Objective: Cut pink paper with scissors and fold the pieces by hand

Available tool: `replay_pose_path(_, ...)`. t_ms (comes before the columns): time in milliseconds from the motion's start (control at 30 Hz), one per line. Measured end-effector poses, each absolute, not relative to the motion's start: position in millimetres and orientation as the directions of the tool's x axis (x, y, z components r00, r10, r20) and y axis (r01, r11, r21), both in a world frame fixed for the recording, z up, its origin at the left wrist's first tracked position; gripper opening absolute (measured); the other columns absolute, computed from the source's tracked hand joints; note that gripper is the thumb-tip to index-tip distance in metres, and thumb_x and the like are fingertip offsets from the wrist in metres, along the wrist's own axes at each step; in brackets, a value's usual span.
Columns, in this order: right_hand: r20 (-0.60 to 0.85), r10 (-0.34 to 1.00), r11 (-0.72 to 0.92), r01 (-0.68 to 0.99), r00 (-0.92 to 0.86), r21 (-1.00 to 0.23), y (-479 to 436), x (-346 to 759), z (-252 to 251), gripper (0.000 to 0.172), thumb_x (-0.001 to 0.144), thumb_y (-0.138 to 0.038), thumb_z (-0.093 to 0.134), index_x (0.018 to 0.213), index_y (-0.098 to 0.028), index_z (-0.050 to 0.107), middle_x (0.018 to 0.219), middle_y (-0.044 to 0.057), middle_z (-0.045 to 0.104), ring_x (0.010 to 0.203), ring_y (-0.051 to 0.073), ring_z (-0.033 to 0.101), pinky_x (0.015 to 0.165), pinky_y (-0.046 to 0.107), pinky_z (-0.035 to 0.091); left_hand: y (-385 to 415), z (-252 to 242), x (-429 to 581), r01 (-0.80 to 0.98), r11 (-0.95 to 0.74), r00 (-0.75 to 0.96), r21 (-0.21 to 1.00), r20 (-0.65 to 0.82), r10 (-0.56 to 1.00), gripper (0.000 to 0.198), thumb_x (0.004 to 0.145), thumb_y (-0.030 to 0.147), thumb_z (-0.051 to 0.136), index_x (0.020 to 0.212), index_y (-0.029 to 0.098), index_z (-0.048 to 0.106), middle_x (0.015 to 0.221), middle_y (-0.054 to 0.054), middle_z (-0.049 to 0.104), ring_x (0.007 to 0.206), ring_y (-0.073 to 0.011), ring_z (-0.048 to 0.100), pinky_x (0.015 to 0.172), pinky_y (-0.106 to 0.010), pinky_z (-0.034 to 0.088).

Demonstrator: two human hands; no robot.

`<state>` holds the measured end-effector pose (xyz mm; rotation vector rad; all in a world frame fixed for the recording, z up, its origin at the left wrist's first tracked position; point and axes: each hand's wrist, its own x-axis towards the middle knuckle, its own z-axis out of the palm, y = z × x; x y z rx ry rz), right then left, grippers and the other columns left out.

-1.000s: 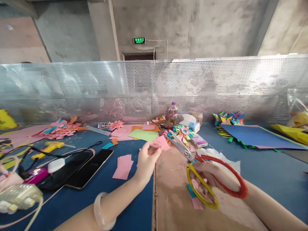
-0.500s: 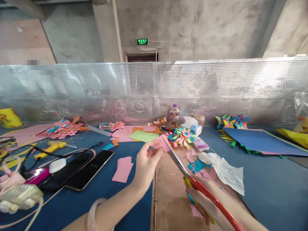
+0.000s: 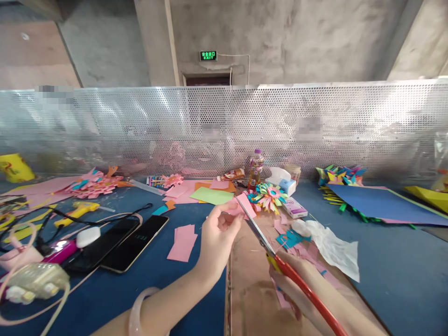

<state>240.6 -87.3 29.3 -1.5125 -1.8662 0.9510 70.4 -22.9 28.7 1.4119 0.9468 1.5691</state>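
Observation:
My left hand (image 3: 220, 235) pinches a small piece of pink paper (image 3: 248, 205) between thumb and fingers, above the brown board. The fingers of my right hand (image 3: 294, 275) are wrapped round the handles of a pair of scissors (image 3: 261, 235) with red and yellow on them. The scissor blades point up and left, with their tips at the pink paper. Left of my left hand, a few pink paper pieces (image 3: 182, 242) lie on the blue table. A multicoloured paper flower (image 3: 270, 197) sits just beyond the blades.
Two dark phones (image 3: 138, 245), cables and a yellow glue gun (image 3: 79, 212) lie at left. Behind the hands stand a bottle (image 3: 256, 170) and a tissue pack (image 3: 287, 185). Paper scraps, a crumpled tissue (image 3: 336, 247) and blue sheets (image 3: 385, 203) are at right. A perforated metal screen (image 3: 157, 130) runs behind.
The view has shifted slightly, moving most things a little to the right. The pink paper stands out more beside the blades. Both hands keep their hold.

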Motion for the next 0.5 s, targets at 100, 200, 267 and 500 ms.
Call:
replay_pose_path(100, -0.020, 0.978, 0.107, 0.587, -0.206, -0.802, -88.5, 239.1, 31.1, 0.023, 0.079, -0.032, 0.047, 0.062, -0.019, 0.040, 0.057, 0.000, 0.050, 0.056, 0.012, 0.050, 0.051, 0.021, 0.037, -23.3, 28.2, 70.6, -0.081, -0.403, -0.056, 0.912, 0.399, 0.915, 0.021, 0.074, 0.028, 0.062, 0.090, 0.017, 0.057, 0.090, -0.006, 0.065, 0.086, -0.0181, 0.061, 0.075, -0.028, 0.046)
replay_pose_path(200, -0.016, 0.979, 0.106, 0.576, -0.203, -0.810, -88.6, 239.0, 29.3, 0.021, 0.079, -0.032, 0.048, 0.063, -0.019, 0.040, 0.058, 0.000, 0.050, 0.055, 0.012, 0.050, 0.051, 0.021, 0.037, -23.2, 27.9, 71.2, -0.076, -0.418, -0.054, 0.905, 0.415, 0.908, 0.021, 0.074, 0.028, 0.062, 0.091, 0.017, 0.057, 0.090, -0.006, 0.065, 0.085, -0.0181, 0.061, 0.077, -0.029, 0.046)
replay_pose_path(267, -0.013, 0.978, 0.110, 0.577, -0.206, -0.810, -88.4, 239.4, 28.2, 0.021, 0.079, -0.032, 0.048, 0.063, -0.019, 0.040, 0.058, 0.000, 0.049, 0.056, 0.012, 0.051, 0.051, 0.021, 0.037, -22.9, 27.6, 71.7, -0.067, -0.424, -0.057, 0.903, 0.421, 0.905, 0.021, 0.074, 0.028, 0.062, 0.091, 0.017, 0.057, 0.089, -0.006, 0.065, 0.084, -0.0179, 0.062, 0.077, -0.029, 0.046)
replay_pose_path(500, -0.002, 0.978, 0.124, 0.583, -0.210, -0.803, -88.7, 240.6, 27.9, 0.020, 0.078, -0.031, 0.048, 0.063, -0.019, 0.042, 0.058, 0.000, 0.050, 0.056, 0.012, 0.050, 0.050, 0.021, 0.037, -22.4, 27.6, 72.9, -0.114, -0.430, -0.047, 0.896, 0.428, 0.903, 0.020, 0.074, 0.027, 0.063, 0.090, 0.018, 0.055, 0.087, -0.005, 0.065, 0.083, -0.0168, 0.062, 0.074, -0.028, 0.047)
